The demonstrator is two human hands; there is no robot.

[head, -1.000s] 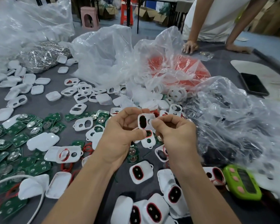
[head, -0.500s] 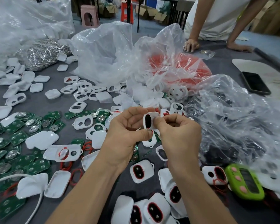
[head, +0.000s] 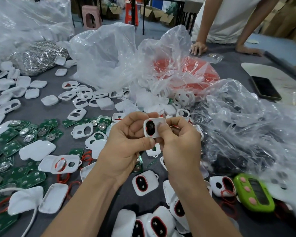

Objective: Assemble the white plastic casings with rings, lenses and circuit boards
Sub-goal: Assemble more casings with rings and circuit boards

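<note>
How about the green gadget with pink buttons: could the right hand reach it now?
Probably yes, once it lets go: the right hand and left hand both pinch a white casing, so it is busy. The green gadget lies uncovered just beside that forearm.

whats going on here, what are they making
A person is assembling small parts by hand. The left hand and right hand together grip one white casing with a dark lens seated in it. Loose shells, green circuit boards and lens-fitted casings lie around on the grey table.
</note>
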